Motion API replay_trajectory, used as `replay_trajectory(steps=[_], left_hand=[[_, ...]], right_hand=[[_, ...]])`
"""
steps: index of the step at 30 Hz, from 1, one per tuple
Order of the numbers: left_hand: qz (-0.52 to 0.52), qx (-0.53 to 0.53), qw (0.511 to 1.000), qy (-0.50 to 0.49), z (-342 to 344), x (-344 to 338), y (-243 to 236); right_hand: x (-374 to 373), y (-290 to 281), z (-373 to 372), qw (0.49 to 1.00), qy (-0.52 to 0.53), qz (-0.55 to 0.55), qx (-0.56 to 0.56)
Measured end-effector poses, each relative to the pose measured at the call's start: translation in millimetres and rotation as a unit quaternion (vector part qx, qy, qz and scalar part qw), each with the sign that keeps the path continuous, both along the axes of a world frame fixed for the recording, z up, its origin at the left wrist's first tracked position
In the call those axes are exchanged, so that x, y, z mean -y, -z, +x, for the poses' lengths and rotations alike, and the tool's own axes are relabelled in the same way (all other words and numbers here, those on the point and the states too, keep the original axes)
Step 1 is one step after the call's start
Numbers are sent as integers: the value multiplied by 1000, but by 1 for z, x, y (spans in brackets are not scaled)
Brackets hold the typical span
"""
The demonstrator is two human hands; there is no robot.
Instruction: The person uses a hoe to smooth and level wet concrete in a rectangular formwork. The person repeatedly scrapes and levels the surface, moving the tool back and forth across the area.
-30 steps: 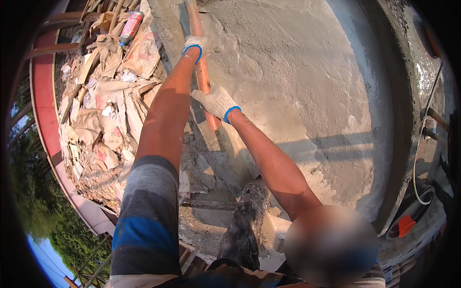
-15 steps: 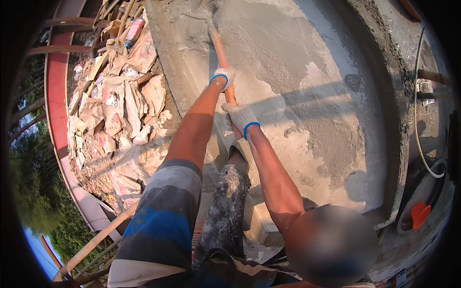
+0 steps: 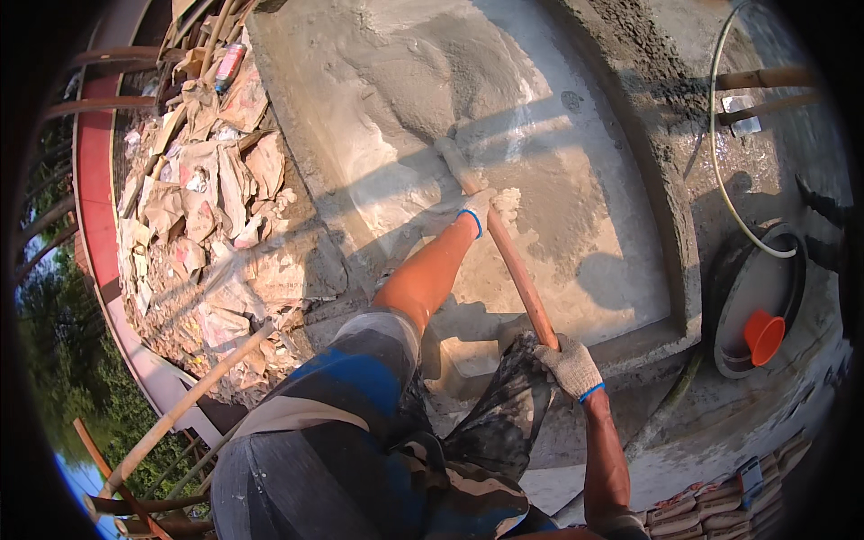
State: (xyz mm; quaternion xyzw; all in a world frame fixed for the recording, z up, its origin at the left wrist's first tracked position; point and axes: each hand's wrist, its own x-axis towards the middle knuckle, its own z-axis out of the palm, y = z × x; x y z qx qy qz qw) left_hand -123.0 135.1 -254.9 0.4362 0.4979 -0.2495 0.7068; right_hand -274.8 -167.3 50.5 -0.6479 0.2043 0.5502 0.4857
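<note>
A long wooden tool handle (image 3: 517,270) slants across the trough from upper left to lower right. Its far end is coated grey and meets wet mortar (image 3: 486,171); the tool's head is hidden there. My left hand (image 3: 477,209), in a pale knit glove with a blue cuff, is closed round the upper part of the handle. The same kind of glove covers my right hand (image 3: 573,367), which grips the butt end close to my legs. A thicker heap of grey mortar (image 3: 414,76) lies beyond the tool.
Torn paper sacks (image 3: 193,193) and rubble lie left of the trough, beside wooden poles (image 3: 193,396). On the right, a raised concrete rim (image 3: 661,193) borders it. Past that stand a dark tub (image 3: 720,333) holding an orange scoop (image 3: 764,337), and a pale hose (image 3: 718,135).
The tool's far end has come nearer to me, and its handle now slants to the right. My right hand has moved back and right, farther from my left hand. The view has shifted.
</note>
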Motion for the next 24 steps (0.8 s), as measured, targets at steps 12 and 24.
replay_trajectory(steps=[12, 24], left_hand=[[-226, -178, 957, 29, -135, 148, -127], [-86, -122, 989, 15, 127, -183, -57]], right_hand=[[126, -53, -173, 939, -120, -315, 75], [-137, 105, 82, 962, -171, -186, 105]])
